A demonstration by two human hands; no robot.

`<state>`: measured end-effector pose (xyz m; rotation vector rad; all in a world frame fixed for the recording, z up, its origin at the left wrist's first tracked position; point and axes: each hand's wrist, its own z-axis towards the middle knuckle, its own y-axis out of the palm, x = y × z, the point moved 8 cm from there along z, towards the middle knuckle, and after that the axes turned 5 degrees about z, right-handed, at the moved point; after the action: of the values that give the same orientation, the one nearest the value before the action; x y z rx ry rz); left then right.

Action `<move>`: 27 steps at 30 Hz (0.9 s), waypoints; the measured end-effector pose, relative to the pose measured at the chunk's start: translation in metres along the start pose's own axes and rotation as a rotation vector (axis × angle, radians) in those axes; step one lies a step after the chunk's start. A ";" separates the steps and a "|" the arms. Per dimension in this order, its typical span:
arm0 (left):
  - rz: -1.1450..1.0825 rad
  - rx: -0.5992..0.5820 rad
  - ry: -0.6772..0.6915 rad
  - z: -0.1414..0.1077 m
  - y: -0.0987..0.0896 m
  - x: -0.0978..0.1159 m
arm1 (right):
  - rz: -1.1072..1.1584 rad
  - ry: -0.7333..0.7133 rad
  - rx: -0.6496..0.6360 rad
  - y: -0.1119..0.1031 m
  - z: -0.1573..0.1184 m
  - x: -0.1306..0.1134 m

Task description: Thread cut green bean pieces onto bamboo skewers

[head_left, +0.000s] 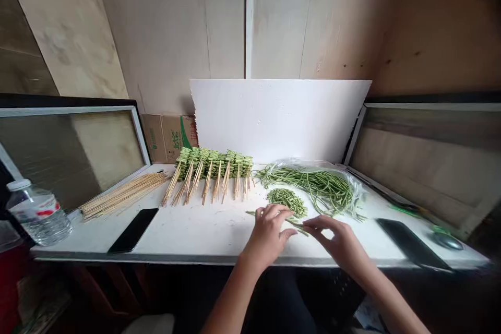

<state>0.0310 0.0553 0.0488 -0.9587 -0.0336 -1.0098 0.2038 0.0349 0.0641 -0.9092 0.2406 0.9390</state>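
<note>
Long green beans (297,224) lie across the table in front of me, running beneath my left hand (269,230). That hand is palm down, thumb and forefinger apart, its fingertips over the beans; whether they press on them is hidden. The thumb and fingers of my right hand (335,240) pinch the right end of these beans. Just beyond my hands is a heap of short cut bean pieces (287,200). Behind it, a larger bundle of long beans (323,183) lies on clear plastic. Skewered bean pieces (213,162) are stacked at the back, their sticks pointing toward me.
Loose bamboo skewers (125,195) lie at the left, near a black phone (133,230) and a water bottle (39,214). On the right are a dark flat object (410,242) and a computer mouse (447,240). A white board (282,120) and cardboard box (170,138) stand behind.
</note>
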 end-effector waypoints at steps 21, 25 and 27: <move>-0.037 -0.078 -0.077 -0.002 0.008 -0.021 | 0.109 -0.048 0.030 0.035 0.005 -0.008; -0.032 -0.087 -0.009 -0.003 -0.003 -0.008 | 0.181 -0.017 0.005 0.039 0.003 -0.013; -0.049 -0.083 -0.005 -0.007 -0.009 -0.004 | 0.249 0.007 -0.019 0.043 0.001 -0.015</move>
<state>0.0197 0.0520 0.0489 -1.0401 -0.0197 -1.0610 0.1606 0.0383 0.0486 -0.9136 0.3575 1.1692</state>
